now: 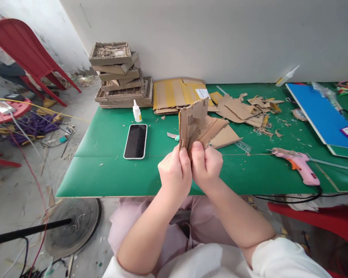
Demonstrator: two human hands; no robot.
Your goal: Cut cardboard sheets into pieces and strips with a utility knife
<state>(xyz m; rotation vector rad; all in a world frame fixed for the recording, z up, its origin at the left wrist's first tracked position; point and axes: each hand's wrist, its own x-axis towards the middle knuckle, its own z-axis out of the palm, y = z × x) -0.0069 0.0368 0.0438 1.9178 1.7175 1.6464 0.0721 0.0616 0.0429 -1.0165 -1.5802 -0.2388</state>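
Observation:
Both hands grip a folded, torn piece of cardboard [193, 119] above the front part of the green table. My left hand [175, 170] is closed on its lower left side, the thumb pressed against it. My right hand [205, 162] pinches the lower right side, close against the left. The cardboard stands up and fans out from between the fists. Behind it, partly hidden, lies a utility knife [173, 135] with its blade showing. A flat cardboard piece [224, 136] rests on the table just past my right hand.
A phone [135, 141] and a small glue bottle [137, 112] are at left. Stacked cardboard trays [116, 73] stand behind them. Cardboard scraps [240, 108] lie at back right, near a blue board [321, 116]. A pink glue gun [298, 164] with its cord sits at right.

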